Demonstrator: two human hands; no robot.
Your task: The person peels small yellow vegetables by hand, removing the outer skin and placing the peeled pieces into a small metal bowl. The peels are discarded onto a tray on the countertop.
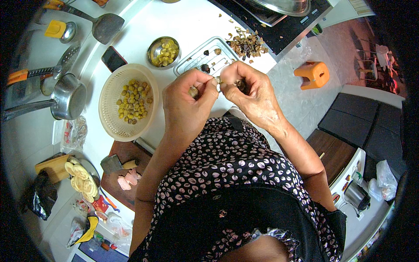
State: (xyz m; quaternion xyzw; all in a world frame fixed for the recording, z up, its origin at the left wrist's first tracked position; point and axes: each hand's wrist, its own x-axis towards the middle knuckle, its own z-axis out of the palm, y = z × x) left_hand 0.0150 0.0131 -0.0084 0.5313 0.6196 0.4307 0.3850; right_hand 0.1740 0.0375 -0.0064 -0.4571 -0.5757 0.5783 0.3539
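Note:
Both my hands meet above the counter's front edge, over the near side of a rectangular metal tray. A small brown nut, likely a chestnut, is pinched between the fingertips of my left hand and my right hand. Another nut rests in my left palm, and dark shell pieces show inside my right hand. A few dark nuts and bits of shell lie on the tray. Peeled yellow nuts fill part of a steel bowl; more lie in a cream plastic colander to the left.
Shell scraps are heaped by the black cooktop. A phone lies behind the colander. On a brown cutting board are a cleaver and raw meat. A saucepan hangs at left; an orange stool stands on the floor.

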